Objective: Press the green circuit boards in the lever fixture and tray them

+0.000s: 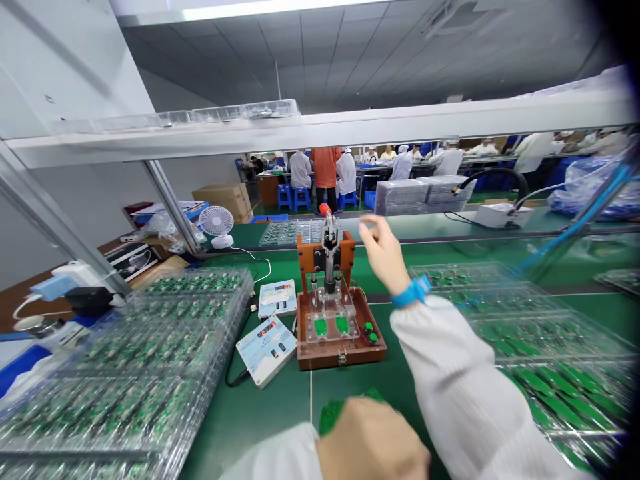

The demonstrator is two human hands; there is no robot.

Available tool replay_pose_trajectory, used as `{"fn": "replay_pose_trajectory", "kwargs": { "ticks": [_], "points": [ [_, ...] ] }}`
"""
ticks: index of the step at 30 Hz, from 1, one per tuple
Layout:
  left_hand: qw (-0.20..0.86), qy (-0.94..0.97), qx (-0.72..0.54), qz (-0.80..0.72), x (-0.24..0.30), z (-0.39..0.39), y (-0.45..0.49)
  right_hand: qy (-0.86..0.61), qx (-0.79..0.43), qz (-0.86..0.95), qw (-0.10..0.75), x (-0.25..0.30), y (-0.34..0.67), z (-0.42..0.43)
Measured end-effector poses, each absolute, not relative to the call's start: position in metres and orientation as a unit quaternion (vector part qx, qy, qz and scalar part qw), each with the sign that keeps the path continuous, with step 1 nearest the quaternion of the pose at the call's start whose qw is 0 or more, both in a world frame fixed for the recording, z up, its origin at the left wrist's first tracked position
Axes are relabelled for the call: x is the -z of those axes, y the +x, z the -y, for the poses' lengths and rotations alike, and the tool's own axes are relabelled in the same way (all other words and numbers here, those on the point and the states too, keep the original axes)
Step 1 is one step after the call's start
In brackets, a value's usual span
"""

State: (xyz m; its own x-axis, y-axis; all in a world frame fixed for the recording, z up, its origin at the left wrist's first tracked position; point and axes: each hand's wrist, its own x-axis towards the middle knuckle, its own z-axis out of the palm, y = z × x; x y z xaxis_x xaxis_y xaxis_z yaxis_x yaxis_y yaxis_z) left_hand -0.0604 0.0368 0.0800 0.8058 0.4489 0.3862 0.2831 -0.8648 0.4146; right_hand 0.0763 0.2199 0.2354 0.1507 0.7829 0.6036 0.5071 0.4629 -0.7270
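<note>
My right hand [384, 257], with a blue wrist strap [412, 293], is raised just right of the red-tipped clamp lever [325, 211]. Its fingers are loosely bent with a gap at the thumb, and nothing shows in them. The lever belongs to a brown test fixture [320, 361]; two small green circuit boards [342, 325] lie in its clear plate, beside green buttons [373, 337]. Low in front, my left hand [373, 440] is smeared by motion and its fingers are hidden. Green circuit boards [330, 416] lie on the mat, partly behind that hand.
Two white meter boxes [267, 350] with red digits stand left of the fixture. Stacked clear trays of boards [150, 347] fill the left; more trays [545, 373] lie right. A small white fan [217, 223] stands behind. An overhead shelf [320, 130] spans the bench; people work beyond.
</note>
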Motion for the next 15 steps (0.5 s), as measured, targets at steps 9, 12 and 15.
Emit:
{"fn": "replay_pose_trajectory", "kwargs": {
  "ticks": [9,12,15],
  "points": [
    [0.002,0.748,-0.423,-0.511,-0.089,-0.131,-0.142,-0.534,-0.113,0.702,0.458,-0.092,0.065,-0.143],
    [0.004,0.747,-0.397,-0.533,-0.078,-0.134,-0.138,-0.532,-0.121,0.714,0.438,-0.090,0.058,-0.142],
    [0.034,0.734,-0.418,-0.535,-0.074,-0.133,-0.133,-0.529,-0.149,0.709,0.442,-0.092,0.060,-0.144]
  ]
}}
